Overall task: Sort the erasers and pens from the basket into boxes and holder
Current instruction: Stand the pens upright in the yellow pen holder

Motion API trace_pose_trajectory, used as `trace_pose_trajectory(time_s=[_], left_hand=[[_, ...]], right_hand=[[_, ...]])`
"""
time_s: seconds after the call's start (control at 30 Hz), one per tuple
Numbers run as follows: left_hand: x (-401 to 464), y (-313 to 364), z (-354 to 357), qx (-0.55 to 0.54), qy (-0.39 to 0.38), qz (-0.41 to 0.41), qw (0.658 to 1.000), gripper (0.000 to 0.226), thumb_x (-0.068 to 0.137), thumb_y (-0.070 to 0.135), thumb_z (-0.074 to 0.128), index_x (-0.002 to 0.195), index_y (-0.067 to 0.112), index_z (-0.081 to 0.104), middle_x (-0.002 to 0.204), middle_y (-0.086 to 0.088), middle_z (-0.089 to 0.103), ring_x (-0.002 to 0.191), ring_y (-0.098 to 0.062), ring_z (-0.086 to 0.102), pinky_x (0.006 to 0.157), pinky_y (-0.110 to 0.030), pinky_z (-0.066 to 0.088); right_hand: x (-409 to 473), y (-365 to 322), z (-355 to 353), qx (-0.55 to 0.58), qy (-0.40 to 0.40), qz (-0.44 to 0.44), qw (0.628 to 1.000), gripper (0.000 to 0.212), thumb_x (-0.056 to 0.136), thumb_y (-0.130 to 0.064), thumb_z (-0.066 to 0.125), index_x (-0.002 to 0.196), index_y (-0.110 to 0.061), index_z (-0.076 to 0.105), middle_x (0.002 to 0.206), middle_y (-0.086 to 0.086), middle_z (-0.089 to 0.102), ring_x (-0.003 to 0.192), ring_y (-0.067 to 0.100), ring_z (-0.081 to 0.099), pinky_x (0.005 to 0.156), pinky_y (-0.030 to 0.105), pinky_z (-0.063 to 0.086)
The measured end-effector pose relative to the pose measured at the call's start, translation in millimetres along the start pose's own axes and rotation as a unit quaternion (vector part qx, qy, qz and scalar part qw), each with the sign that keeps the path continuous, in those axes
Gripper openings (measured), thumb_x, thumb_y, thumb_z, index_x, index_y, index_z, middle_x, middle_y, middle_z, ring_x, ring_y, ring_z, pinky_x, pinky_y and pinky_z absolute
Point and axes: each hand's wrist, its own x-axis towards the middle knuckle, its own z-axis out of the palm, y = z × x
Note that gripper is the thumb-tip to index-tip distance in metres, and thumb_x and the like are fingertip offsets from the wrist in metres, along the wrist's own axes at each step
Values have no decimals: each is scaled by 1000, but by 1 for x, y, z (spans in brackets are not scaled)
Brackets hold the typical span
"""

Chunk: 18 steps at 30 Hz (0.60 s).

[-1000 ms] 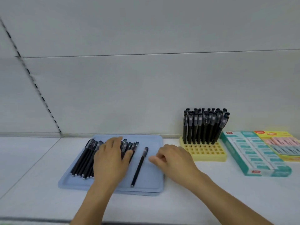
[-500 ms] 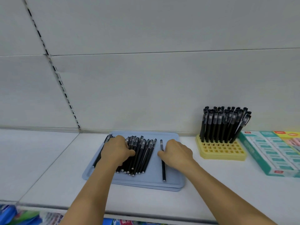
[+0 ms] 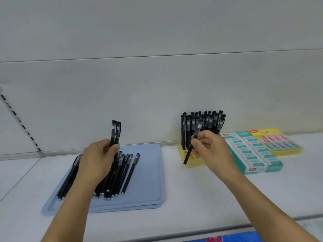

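We are at the pen-loading step: our right hand (image 3: 208, 147) pinches one pen (image 3: 192, 145) tilted, tip just above the yellow holder (image 3: 187, 157), while our left hand (image 3: 97, 158) grips two pens (image 3: 116, 131) upright over the tray (image 3: 148, 172), where more pens lie. Next, we judge, the tip must find a free hole

Left grip (image 3: 97, 159), right grip (image 3: 209, 147) curled.
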Motion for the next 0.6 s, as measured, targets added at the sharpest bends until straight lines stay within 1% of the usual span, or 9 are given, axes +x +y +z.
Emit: trace_pose_trajectory(time_s=[0.07, 0.1, 0.17, 0.27, 0.3, 0.37, 0.47, 0.53, 0.6], left_hand=[[-11, 26, 9, -140, 3, 6, 990, 12, 94, 25, 61, 88, 22, 70, 78, 6, 71, 76, -11, 65, 66, -24, 47], [-16, 37, 16, -191, -6, 5, 982, 10, 93, 24, 61, 91, 24, 71, 81, 7, 73, 78, -8, 67, 68, -22, 48], [-22, 54, 32, -274, -35, 0, 961, 10, 93, 22, 62, 95, 26, 71, 85, 6, 75, 82, -5, 70, 71, -21, 50], [-29, 73, 56, -350, -61, -4, 935, 12, 92, 17, 63, 95, 25, 72, 87, 3, 76, 84, -11, 72, 72, -16, 52], [-31, 77, 62, -363, -67, -5, 929, 13, 92, 16, 63, 95, 25, 72, 87, 3, 76, 84, -13, 72, 74, -17, 54], [-34, 85, 72, -375, -76, -8, 924, 14, 91, 15, 64, 94, 26, 72, 87, 2, 76, 85, -16, 72, 79, -25, 56], [-37, 93, 79, -388, -86, -14, 918, 17, 91, 13, 64, 91, 27, 73, 86, -1, 76, 85, -19, 72, 81, -30, 58], [-38, 97, 82, -395, -88, -17, 914, 19, 91, 12, 65, 89, 28, 73, 85, 0, 76, 85, -17, 72, 81, -30, 57], [-39, 103, 83, -403, -94, -19, 910, 21, 91, 10, 64, 86, 29, 73, 84, 3, 76, 82, -13, 72, 79, -27, 57]], right_hand=[[9, 16, -31, -31, 87, -12, 996, 14, 91, -17, 65, 80, -21, 57, 77, 3, 69, 72, 16, 69, 71, 37, 58], [14, 23, -46, -51, 119, -20, 991, 16, 90, -16, 65, 78, -22, 56, 76, 2, 69, 74, 18, 69, 72, 37, 57], [26, 36, -68, -89, 151, -33, 984, 19, 89, -15, 65, 75, -23, 55, 76, 3, 68, 77, 22, 69, 73, 38, 56], [41, 49, -81, -129, 150, -51, 979, 13, 91, -16, 64, 81, -18, 56, 79, 6, 68, 78, 24, 68, 74, 41, 56], [45, 51, -81, -142, 145, -56, 978, 10, 91, -17, 63, 84, -16, 57, 81, 6, 68, 79, 24, 68, 74, 41, 56], [51, 55, -80, -161, 133, -68, 976, 8, 92, -18, 63, 87, -14, 58, 82, 5, 67, 78, 22, 67, 75, 39, 56], [55, 59, -77, -163, 107, -74, 978, 8, 91, -16, 63, 85, -14, 58, 79, 2, 67, 76, 20, 67, 74, 38, 56], [56, 61, -74, -168, 90, -74, 979, 9, 91, -14, 63, 83, -14, 58, 78, 1, 66, 75, 20, 66, 73, 39, 55], [58, 62, -69, -192, 71, -60, 977, 9, 91, -14, 63, 83, -13, 59, 80, 2, 67, 77, 22, 64, 75, 38, 53]])
